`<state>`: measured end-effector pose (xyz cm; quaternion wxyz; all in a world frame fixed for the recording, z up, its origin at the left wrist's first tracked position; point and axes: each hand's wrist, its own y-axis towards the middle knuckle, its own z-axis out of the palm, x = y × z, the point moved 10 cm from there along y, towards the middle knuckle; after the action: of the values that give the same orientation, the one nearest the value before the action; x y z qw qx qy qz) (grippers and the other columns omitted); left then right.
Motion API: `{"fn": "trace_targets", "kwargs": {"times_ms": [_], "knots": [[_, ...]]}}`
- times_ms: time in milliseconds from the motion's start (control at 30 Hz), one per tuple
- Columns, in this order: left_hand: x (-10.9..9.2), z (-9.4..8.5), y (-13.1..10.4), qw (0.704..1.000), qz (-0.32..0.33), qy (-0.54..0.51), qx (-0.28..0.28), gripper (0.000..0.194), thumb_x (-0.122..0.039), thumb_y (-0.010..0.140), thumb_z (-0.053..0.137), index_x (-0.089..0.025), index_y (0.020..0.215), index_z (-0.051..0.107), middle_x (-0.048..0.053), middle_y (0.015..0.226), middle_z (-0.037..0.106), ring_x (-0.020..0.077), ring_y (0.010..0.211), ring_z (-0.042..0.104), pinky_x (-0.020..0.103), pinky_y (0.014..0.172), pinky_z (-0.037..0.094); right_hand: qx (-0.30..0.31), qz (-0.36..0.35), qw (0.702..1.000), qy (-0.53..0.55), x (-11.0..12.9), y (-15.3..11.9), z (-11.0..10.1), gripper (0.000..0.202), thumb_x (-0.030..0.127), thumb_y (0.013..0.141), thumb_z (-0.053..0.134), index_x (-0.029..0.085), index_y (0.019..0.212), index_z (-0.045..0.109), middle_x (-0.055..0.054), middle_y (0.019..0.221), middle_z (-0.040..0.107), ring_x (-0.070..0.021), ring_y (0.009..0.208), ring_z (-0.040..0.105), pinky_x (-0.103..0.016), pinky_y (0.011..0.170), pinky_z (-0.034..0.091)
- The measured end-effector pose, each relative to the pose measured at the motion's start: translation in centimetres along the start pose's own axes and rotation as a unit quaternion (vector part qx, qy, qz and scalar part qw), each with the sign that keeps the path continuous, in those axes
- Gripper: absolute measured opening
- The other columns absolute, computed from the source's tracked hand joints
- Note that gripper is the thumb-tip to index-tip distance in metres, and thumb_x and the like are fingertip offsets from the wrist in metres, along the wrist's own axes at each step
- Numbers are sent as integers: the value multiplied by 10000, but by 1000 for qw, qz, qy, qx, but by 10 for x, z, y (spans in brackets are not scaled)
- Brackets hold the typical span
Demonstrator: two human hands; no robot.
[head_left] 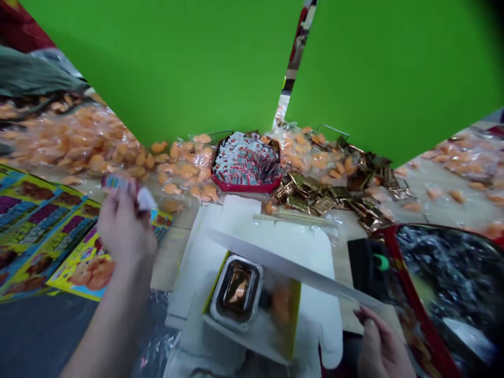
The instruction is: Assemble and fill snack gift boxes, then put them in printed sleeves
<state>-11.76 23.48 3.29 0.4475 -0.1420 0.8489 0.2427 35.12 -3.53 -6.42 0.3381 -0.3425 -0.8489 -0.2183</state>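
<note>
My left hand (128, 226), blurred, is closed on a small printed packet (122, 184) with a white part at its right end. It hangs over colourful yellow printed cartons (84, 268). At the lower right my right hand (380, 341) pinches the end of a long whitish strip (291, 270), which slants across an open box (252, 336) with yellow edges. Inside the box, a foil tray (236, 294) holds a shiny gold-brown packet (237, 286). To the tray's right lie a blurred orange item (280, 304) and a dark one. White unfolded card (315, 247) lies underneath.
A red tub (246, 186) holds many white and red sachets. Bagged orange pieces (86, 142) and gold packets (311, 194) are heaped along green panels (189, 68). At right stands a red-rimmed container (397, 268) of dark shiny packets, beside a black object (366, 262).
</note>
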Motion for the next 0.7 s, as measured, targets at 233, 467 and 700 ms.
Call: {"fn": "trace_targets", "kwargs": {"times_ms": [233, 467, 700], "knots": [[-4, 61, -210, 884, 170, 53, 432, 300, -354, 910, 412, -204, 1059, 624, 60, 943, 706, 214, 875, 641, 359, 792, 500, 50, -223, 972, 51, 77, -47, 34, 200, 253, 883, 463, 190, 990, 620, -63, 885, 633, -192, 856, 585, -340, 767, 469], [-6, 57, -244, 813, 360, 172, 425, 461, -374, 913, 444, -244, 1354, 419, 81, 1392, 479, 240, 1281, 428, 507, 1097, 229, 109, -414, 883, -191, 114, -80, 71, 375, 268, 824, 559, 227, 1197, 573, -93, 1070, 614, -283, 1003, 495, -414, 815, 437], [4, 47, -267, 775, 384, 171, 472, 530, -448, 875, 466, -351, 1386, 364, -25, 1402, 461, 253, 1310, 400, 486, 1118, 290, 57, -508, 833, -210, 114, -95, 87, 284, 263, 830, 525, 225, 1096, 616, -47, 917, 685, -287, 978, 555, -485, 885, 394]]}}
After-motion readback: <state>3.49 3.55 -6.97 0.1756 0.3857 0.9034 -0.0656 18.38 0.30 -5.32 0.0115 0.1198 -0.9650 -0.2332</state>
